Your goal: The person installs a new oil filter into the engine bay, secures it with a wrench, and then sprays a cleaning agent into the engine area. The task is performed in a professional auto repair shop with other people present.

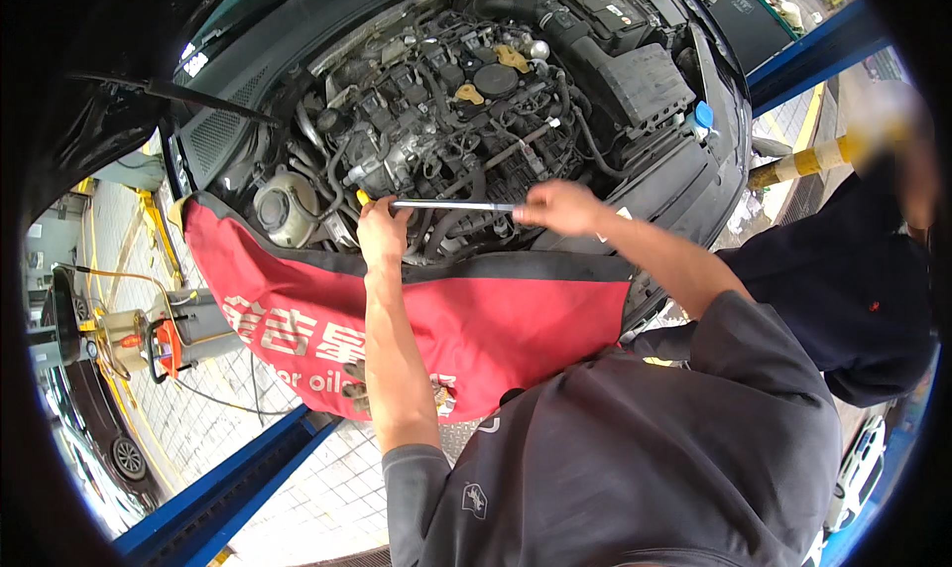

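Note:
A long-handled socket wrench (451,206) with a bright chrome shaft lies level over the front edge of the engine (416,121). My right hand (560,208) is closed around its grip end, on the right. At the other end my left hand (382,232) wraps the head, so the head and whatever sits below it are hidden. A small yellow piece (363,198) shows just beside my left fingers. Below both hands, a red fender cover (476,319) with a black border drapes over the car's edge.
A whitish coolant reservoir (286,210) sits left of my left hand. At the right are a black air box (640,86) and a blue cap (703,115). A person in dark clothes (823,269) stands close on my right. Blue lift arms (228,488) flank the car.

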{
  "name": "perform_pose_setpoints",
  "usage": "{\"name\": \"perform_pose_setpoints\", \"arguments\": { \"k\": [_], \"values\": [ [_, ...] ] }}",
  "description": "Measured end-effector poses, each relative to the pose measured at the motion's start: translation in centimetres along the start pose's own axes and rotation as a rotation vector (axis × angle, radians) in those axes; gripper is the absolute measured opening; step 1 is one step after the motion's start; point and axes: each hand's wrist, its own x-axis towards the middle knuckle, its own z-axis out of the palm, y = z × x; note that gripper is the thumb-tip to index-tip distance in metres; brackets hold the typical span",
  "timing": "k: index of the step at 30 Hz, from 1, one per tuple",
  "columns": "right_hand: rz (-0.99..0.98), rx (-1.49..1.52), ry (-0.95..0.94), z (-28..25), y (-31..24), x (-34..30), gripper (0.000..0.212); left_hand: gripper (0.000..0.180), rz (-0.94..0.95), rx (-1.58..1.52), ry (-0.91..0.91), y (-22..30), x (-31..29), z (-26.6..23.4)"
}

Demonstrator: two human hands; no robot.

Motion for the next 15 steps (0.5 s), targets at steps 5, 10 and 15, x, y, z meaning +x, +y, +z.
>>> {"name": "perform_pose_setpoints", "arguments": {
  "k": [5,10,15],
  "values": [
    [0.251,0.882,-0.078,14.5,-6.2,-7.7,0.05,0.036,0.036,0.049,-0.048,0.0,-0.2,-0.8],
    [0.13,0.779,-0.06,15.7,-8.0,-8.9,0.046,0.037,0.095,0.045,-0.007,1.2,-0.4,-1.8],
    [-0.033,0.387,-0.065,7.1,-4.0,-6.9,0.043,0.036,0.012,0.0,0.006,1.5,-0.3,-3.1]
  ]
}}
